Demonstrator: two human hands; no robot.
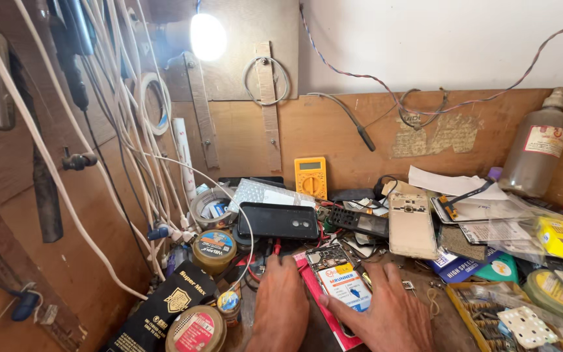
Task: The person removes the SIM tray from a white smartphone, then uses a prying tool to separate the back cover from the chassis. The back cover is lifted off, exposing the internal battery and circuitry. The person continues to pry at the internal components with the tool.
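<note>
- Wooden boards back a cluttered worktop (444,313), lit by a bulb (207,36), with white cables (125,124) hung at the left.
- An opened phone (343,287) is seen at the front of the worktop, on a red sheet (317,296).
- Left hand (279,305) is laid flat, fingers together, just left of the phone, nothing gripped.
- Right hand (386,316) is spread over the phone's right edge, thumb touching it.
- Behind the phone a black case (278,220) is laid; further back a yellow multimeter (311,177) is propped.
- Round tins (214,249) are stood left of the phone.
</note>
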